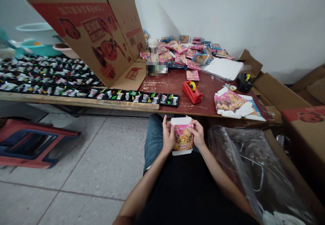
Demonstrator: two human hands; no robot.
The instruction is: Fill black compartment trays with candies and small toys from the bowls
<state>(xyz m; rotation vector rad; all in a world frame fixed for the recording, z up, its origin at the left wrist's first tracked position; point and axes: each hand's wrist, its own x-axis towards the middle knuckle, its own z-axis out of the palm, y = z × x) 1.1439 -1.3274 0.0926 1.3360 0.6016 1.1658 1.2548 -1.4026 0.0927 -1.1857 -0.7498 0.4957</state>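
Observation:
Both my hands hold a pink printed carton [183,138] above my lap, its white end flaps sticking out at top and bottom. My left hand [168,135] grips the carton's left edge, thumb on the front face. On the opposite edge, my right hand [198,133] has its fingers closed near the upper corner. On the table ahead stands a red tape dispenser [192,92] with a yellow roll. Black trays [169,100] with small bagged pieces line the table's front edge. Flat pink and blue cartons [232,103] lie stacked to the right.
A large cardboard box [101,38] stands on the table at left. Behind lies a heap of pink and blue packs [180,49] beside a bottle [153,50]. A black dispenser [244,82] sits right. Clear plastic [243,164] fills the floor at right; a red stool [38,142] is left.

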